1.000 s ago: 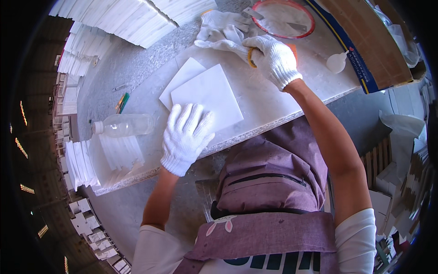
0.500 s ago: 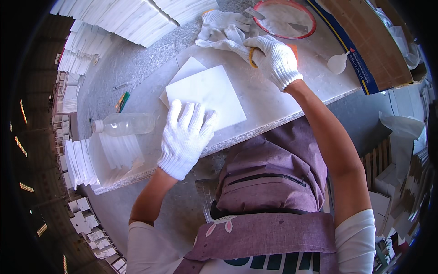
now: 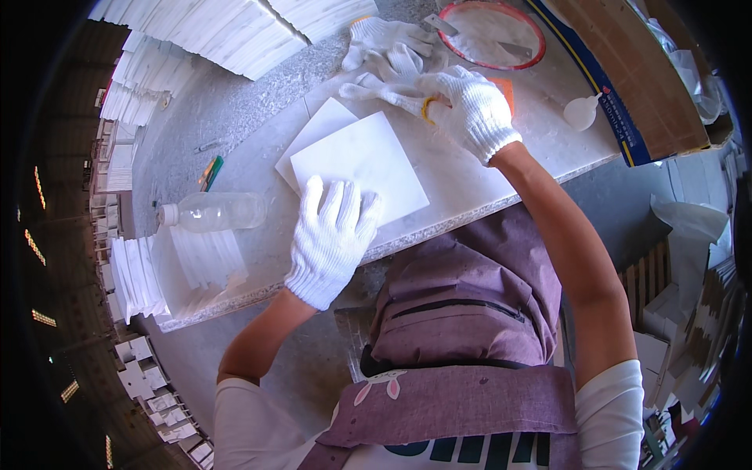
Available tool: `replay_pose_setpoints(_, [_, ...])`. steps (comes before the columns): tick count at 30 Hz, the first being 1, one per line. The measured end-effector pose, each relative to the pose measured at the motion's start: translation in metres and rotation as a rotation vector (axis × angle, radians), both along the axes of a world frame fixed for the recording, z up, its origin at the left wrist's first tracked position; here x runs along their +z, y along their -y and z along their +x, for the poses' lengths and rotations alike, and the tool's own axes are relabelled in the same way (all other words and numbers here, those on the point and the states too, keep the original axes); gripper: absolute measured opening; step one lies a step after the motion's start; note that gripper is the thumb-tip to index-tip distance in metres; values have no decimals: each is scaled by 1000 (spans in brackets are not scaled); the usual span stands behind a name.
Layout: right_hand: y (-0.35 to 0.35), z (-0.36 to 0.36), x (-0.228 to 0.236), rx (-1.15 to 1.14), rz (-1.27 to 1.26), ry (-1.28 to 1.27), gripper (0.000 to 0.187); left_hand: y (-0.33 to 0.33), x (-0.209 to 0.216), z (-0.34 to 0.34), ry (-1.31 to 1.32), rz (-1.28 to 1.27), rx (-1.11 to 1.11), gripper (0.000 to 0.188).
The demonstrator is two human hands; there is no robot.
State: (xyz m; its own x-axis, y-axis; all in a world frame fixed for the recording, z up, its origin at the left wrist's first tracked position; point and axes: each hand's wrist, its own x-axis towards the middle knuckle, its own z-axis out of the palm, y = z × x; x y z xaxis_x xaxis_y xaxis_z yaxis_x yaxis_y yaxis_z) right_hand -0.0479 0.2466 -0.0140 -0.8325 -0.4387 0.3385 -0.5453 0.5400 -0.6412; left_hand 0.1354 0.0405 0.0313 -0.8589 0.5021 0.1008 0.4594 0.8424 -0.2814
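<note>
My left hand (image 3: 331,235), in a white knit glove, lies flat with fingers spread on the near corner of a white square tile (image 3: 364,160). That tile rests on a second white tile (image 3: 319,129) on the grey stone worktop (image 3: 258,94). Farther back, my gloved right hand (image 3: 468,110) is closed around a small yellow-handled tool (image 3: 428,111), beside a spare pair of white gloves (image 3: 388,43).
A red-rimmed shallow bowl (image 3: 492,31) holds a scraper. A clear plastic bottle (image 3: 210,211) lies at the left, with pencils (image 3: 210,171) behind it. Stacks of white tiles (image 3: 227,27) line the back and left. A small squeeze bottle (image 3: 581,111) sits at the right by a cardboard box (image 3: 627,70).
My left hand has slid forward and up onto the tile's near corner. The right hand has stayed near the spare gloves.
</note>
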Motion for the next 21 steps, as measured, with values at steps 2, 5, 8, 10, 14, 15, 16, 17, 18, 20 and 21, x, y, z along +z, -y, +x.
replay_pose_setpoints(2, [1, 0, 1, 32, 54, -29, 24, 1, -5, 1, 9, 32, 7, 59])
replay_pose_setpoints(5, [2, -5, -5, 54, 69, -75, 23, 4, -11, 3, 40, 78, 9, 59])
replay_pose_setpoints(8, [4, -6, 2, 75, -5, -39, 22, 11, -15, 2, 100, 157, 0, 62])
replay_pose_setpoints(10, [9, -4, 9, 60, -20, -21, 20, 14, -12, 0, 141, 223, -2, 67])
replay_pose_setpoints(14, [27, 6, 18, 109, 32, -174, 22, 11, -15, -10, 204, 245, 71, 76])
replay_pose_setpoints(15, [30, 7, 18, 201, 57, -118, 24, 12, -20, -10, 201, 234, 76, 77])
replay_pose_setpoints(16, [32, 10, 18, 226, 104, -112, 25, 13, -24, -11, 198, 223, 83, 78])
replay_pose_setpoints(17, [33, 15, 19, 251, 151, -106, 25, 14, -27, -11, 176, 237, 80, 76])
replay_pose_setpoints(18, [34, 19, 18, 275, 200, -98, 26, 16, -30, -11, 155, 254, 75, 74])
replay_pose_setpoints(20, [30, 25, 18, 304, 174, -140, 20, 17, -35, -11, 130, 289, 69, 70])
replay_pose_setpoints(21, [29, 29, 19, 302, 186, -170, 19, 17, -37, -12, 127, 309, 68, 68])
